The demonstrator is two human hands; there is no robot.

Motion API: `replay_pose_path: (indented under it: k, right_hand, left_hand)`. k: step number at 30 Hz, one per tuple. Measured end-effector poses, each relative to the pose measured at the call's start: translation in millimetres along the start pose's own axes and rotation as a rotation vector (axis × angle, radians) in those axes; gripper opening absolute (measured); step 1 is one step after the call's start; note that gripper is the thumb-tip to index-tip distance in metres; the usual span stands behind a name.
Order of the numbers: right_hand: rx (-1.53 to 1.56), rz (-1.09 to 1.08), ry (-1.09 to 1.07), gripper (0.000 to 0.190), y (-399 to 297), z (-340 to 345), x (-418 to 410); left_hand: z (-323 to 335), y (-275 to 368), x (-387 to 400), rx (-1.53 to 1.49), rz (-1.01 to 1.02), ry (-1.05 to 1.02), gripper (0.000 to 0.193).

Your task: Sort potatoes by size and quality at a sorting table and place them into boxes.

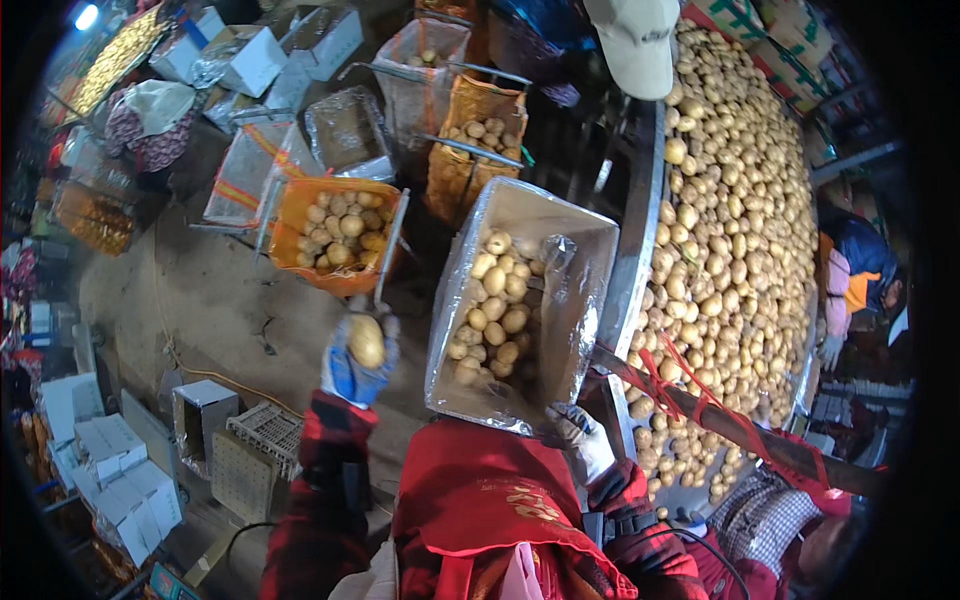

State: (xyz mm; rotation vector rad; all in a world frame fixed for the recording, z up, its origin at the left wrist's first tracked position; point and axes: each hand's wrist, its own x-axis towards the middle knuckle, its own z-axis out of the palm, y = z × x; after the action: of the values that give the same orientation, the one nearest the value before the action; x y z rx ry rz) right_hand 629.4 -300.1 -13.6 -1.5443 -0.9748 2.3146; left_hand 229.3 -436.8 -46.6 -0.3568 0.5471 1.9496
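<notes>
My left hand [360, 360], in a blue and white glove, holds a large potato [367, 341] over the floor, just below an orange mesh bag [337, 279] on a metal frame with potatoes inside. In front of me stands a cardboard box [581, 300] lined with clear plastic film, partly filled with potatoes [493, 310]. My right hand [583, 435], in a pale glove, is at the near right corner of this box; whether its fingers grip the rim I cannot tell. Right of the box, many potatoes [720, 247] cover a long sorting table with a metal edge [637, 217].
A dark bar [720, 416] tied with red strips crosses the table at the right. Co-workers are at the table's far side and lower right. More framed bags [259, 169] stand ahead. White cartons [127, 480] and a plastic crate [262, 431] lie at the left.
</notes>
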Motion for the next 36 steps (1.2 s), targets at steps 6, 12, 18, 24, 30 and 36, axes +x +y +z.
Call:
replay_pose_path:
  k: [6, 12, 18, 24, 30, 36]
  right_hand:
    - [0.023, -0.007, 0.079, 0.048, 8.6, -12.4, -46.5]
    - [0.031, 0.021, 0.277, 0.046, 40.8, -35.5, -67.8]
    - [-0.117, -0.027, 0.493, 0.04, 82.9, -82.0, -117.1]
    - [-0.824, -0.435, 1.042, 0.052, 37.9, -156.2, -87.0]
    - [-1.158, -0.637, 1.0, 0.043, 65.8, -170.9, -30.0]
    - [-0.882, -0.648, 1.167, 0.041, 109.9, -249.9, -82.4]
  left_hand:
    - [49.6, 99.5, 148.5, 1.111, 0.715, 0.243, 0.049]
    - [104.2, -16.9, 115.4, 0.969, 0.439, -0.303, 0.041]
    - [125.5, -221.9, -0.8, 1.094, -0.832, -0.747, 0.038]
    - [137.5, -322.6, -38.0, 1.358, -1.049, -0.892, 0.053]
    - [122.7, -381.8, -42.3, 1.426, -0.871, -0.9, 0.049]
    - [83.7, -374.9, -35.1, 1.306, -0.931, -0.585, 0.043]
